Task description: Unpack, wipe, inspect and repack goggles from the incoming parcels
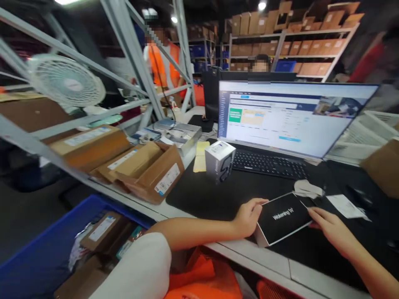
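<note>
Here, your left hand (248,216) and right hand (327,226) hold a flat, black-topped, white-sided box (280,222) between them, above a black desk mat (190,191). Beyond, a grey-and-white upright carton (220,162) stands beside a long black keyboard (268,164), before a wide lit monitor (277,124).

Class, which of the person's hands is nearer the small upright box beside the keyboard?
The left. In the picture, the left hand is below and right of the upright box; the right hand is farther off, rightward.
</note>
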### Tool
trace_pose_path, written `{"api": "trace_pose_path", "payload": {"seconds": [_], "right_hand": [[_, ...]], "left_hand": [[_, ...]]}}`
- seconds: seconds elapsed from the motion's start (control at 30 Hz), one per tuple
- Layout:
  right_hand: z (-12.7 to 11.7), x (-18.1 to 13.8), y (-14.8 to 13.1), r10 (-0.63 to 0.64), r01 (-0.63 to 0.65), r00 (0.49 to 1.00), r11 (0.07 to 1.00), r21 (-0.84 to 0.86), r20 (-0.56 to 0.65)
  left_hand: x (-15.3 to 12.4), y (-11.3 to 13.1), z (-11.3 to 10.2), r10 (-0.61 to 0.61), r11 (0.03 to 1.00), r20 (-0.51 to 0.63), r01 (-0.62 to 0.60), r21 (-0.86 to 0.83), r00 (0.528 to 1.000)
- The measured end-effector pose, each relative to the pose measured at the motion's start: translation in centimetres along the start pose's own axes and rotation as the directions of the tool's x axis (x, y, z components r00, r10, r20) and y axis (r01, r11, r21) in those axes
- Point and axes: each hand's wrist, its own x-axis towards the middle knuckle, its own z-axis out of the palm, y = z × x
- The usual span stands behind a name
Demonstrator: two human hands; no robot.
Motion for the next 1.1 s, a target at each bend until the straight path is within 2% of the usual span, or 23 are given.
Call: {"api": "trace_pose_path", "payload": {"seconds": [0.07,0.13,0.23,0.3,0.33,0.4,0.43,0.5,0.53,0.6,0.67,0.73,0.8,0.83,0.87,0.9,0.93,0.97,1.0,1.03,1.07,1.1], "right_hand": [[0.8,-0.3,0.4,0.04,-0.037,0.995,0.999,0.03,-0.088],[1.7,-0.6,0.6,0.031,-0.032,0.992,0.999,-0.006,-0.123],[3.0,-1.0,0.5,-0.095,0.082,0.994,0.976,-0.204,-0.052],[3.6,-1.0,-0.1,-0.219,0.19,0.975,0.906,-0.378,-0.033],[3.8,-0.9,-0.7,-0.299,0.244,0.953,0.854,-0.46,-0.048],[4.4,-0.5,-2.5,-0.492,0.368,0.868,0.725,-0.582,-0.064],[4.9,-0.2,-3.6,-0.579,0.442,0.815,0.652,-0.616,-0.029],[6.4,0.4,-6.1,-0.665,0.583,0.733,0.509,-0.633,0.141],[7.3,0.6,-7.3,-0.647,0.633,0.718,0.454,-0.627,0.256],[9.3,1.1,-9.4,-0.519,0.661,0.734,0.4,-0.635,0.437],[10.8,1.4,-10.7,-0.394,0.661,0.749,0.391,-0.641,0.533],[11.6,1.5,-11.3,-0.354,0.67,0.742,0.397,-0.627,0.569],[11.7,1.4,-11.5,-0.371,0.682,0.731,0.401,-0.611,0.573],[11.6,1.3,-11.4,-0.376,0.681,0.732,0.403,-0.611,0.568],[11.5,1.2,-11.4,-0.376,0.677,0.736,0.407,-0.613,0.563],[11.3,1.1,-11.3,-0.371,0.672,0.74,0.411,-0.616,0.56],[11.2,1.0,-11.3,-0.365,0.668,0.744,0.416,-0.617,0.559],[11.1,1.0,-11.2,-0.363,0.665,0.747,0.42,-0.618,0.557],[11.0,1.0,-11.2,-0.365,0.664,0.747,0.421,-0.618,0.555],[11.0,1.0,-11.3,-0.374,0.667,0.745,0.419,-0.616,0.553],[11.0,1.0,-11.3,-0.385,0.673,0.739,0.413,-0.613,0.552],[11.0,1.0,-11.3,-0.397,0.679,0.734,0.405,-0.612,0.552]], "left_hand": [[2.6,0.0,-0.4,-0.093,0.991,-0.115,0.081,-0.105,0.989],[5.2,0.3,-1.8,-0.2,0.97,-0.193,0.166,-0.178,0.961],[7.2,0.2,-4.3,-0.292,0.948,-0.224,0.251,-0.193,0.93],[7.0,-0.3,-5.6,-0.315,0.943,-0.204,0.281,-0.178,0.927],[6.6,-0.5,-6.0,-0.321,0.941,-0.188,0.291,-0.173,0.928],[5.5,-0.8,-6.6,-0.32,0.94,-0.145,0.295,-0.172,0.936],[5.1,-0.9,-6.8,-0.314,0.94,-0.124,0.291,-0.176,0.941],[4.4,-0.9,-7.1,-0.3,0.94,-0.085,0.28,-0.196,0.95],[4.3,-0.8,-7.3,-0.29,0.938,-0.06,0.272,-0.216,0.955],[4.3,-0.9,-7.5,-0.265,0.932,-0.002,0.256,-0.257,0.964],[4.3,-1.1,-7.6,-0.226,0.944,0.036,0.228,-0.238,0.973],[4.1,-1.4,-7.5,-0.127,0.989,0.01,0.127,-0.079,0.992],[3.7,-1.4,-7.7,0.088,0.979,-0.038,-0.079,0.188,0.995],[3.4,-1.3,-7.9,0.238,0.92,-0.044,-0.211,0.329,0.97],[3.2,-1.1,-8.3,0.398,0.822,-0.035,-0.339,0.458,0.917],[3.0,-0.8,-8.9,0.549,0.697,-0.026,-0.44,0.567,0.835],[2.9,-0.4,-9.7,0.677,0.568,-0.037,-0.489,0.662,0.735],[2.9,0.1,-10.5,0.773,0.463,-0.078,-0.475,0.748,0.63],[3.1,0.6,-11.4,0.829,0.413,-0.152,-0.406,0.815,0.539],[3.3,1.1,-12.3,0.836,0.437,-0.259,-0.303,0.847,0.483],[3.6,1.6,-13.1,0.793,0.518,-0.377,-0.203,0.831,0.478],[4.0,2.1,-13.8,0.703,0.629,-0.494,-0.124,0.767,0.511]]}}
